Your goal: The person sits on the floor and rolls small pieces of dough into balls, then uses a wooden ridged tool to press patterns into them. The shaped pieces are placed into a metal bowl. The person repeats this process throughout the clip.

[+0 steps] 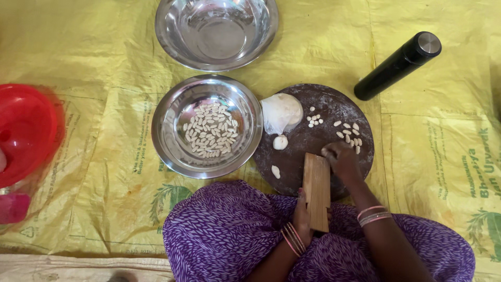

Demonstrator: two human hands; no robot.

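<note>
Yellow printed sack sheeting point(94, 156) underneath everything

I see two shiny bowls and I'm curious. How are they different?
The near bowl holds many small pale dough pieces; the far bowl holds nothing. The near bowl shows whole and touches the round dark board; the far bowl is cut off by the picture's top edge and sits apart from the board. Both are round, shiny metal.
</note>
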